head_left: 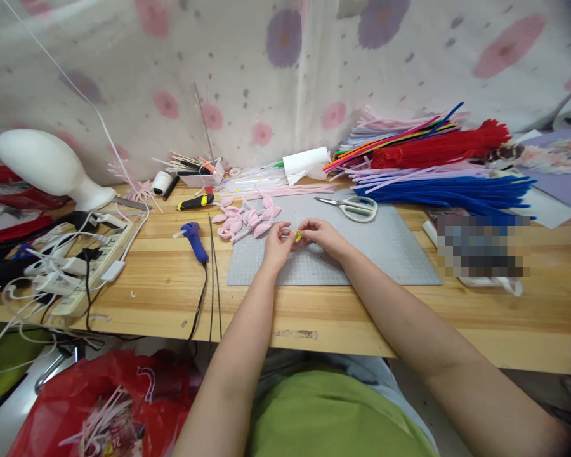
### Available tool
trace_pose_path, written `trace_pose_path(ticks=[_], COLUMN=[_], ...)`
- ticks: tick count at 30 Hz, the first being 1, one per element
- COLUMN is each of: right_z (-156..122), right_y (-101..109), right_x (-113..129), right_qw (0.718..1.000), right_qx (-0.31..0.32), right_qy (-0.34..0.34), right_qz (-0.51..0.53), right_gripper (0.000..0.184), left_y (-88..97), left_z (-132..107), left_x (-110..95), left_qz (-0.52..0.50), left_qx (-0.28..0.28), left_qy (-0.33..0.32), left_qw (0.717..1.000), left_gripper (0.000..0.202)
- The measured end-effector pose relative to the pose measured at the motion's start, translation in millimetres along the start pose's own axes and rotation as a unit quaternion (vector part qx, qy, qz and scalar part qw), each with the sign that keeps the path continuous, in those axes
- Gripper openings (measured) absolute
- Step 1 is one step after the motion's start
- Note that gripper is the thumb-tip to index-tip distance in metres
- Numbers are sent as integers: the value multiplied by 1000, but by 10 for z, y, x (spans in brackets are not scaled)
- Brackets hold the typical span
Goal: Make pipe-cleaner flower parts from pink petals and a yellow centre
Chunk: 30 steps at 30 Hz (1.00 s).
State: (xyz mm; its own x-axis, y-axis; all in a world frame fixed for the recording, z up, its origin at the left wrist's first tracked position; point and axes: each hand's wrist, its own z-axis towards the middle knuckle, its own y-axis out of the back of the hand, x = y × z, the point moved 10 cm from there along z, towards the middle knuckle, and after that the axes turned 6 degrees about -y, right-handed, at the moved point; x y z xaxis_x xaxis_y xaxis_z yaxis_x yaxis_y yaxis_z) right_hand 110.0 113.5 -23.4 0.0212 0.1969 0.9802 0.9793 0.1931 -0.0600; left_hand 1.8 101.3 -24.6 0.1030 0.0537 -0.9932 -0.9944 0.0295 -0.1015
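Above the grey cutting mat [385, 254], my left hand [278, 246] and my right hand [327, 237] meet at the fingertips. Pinched between them is a small yellow pipe cleaner [297, 235], bent into a compact shape; its details are too small to make out. Both hands are closed on it. Pink pipe-cleaner shapes [250, 219], looped like petals or leaves, lie just beyond my left hand. Scissors [354, 208] with pale handles rest on the mat's far side. To the left of the mat lies a blue glue gun [195, 241], next to thin dark rods [212, 273].
Bundles of blue [447, 192] and red pipe cleaners [442, 147] are piled at the back right. A yellow-black cutter [195, 202] lies behind the glue gun. On the left are a cable-crowded power strip [107, 257] and a white foam head [47, 162]. A red bag [57, 400] sits below the table edge.
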Motion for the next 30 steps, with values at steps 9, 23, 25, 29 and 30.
trace_pose_path(ticks=[9,23,25,29,30], right_z=[1,-151,-150,-82,-58], right_y=[-77,-312,-337,-272,-261], right_x=[47,332,322,227,176], right_qw=[999,962,963,982,989], right_qx=[25,-2,-7,-27,-24], right_qy=[31,179,181,145,122], right_qz=[-10,-205,-199,-115,-80], right_gripper=[25,9,10,20,23], left_y=[157,334,335,310,306], left_z=[-22,-48,-48,-50,-52], left_x=[-30,-50,-50,-69,-72], left_qz=[-59,-143,-136,-104,-98], left_qx=[-91,-194,-193,-185,-184], left_qy=[11,11,12,7,5], left_qw=[994,971,972,977,978], left_gripper=[26,28,30,30,30])
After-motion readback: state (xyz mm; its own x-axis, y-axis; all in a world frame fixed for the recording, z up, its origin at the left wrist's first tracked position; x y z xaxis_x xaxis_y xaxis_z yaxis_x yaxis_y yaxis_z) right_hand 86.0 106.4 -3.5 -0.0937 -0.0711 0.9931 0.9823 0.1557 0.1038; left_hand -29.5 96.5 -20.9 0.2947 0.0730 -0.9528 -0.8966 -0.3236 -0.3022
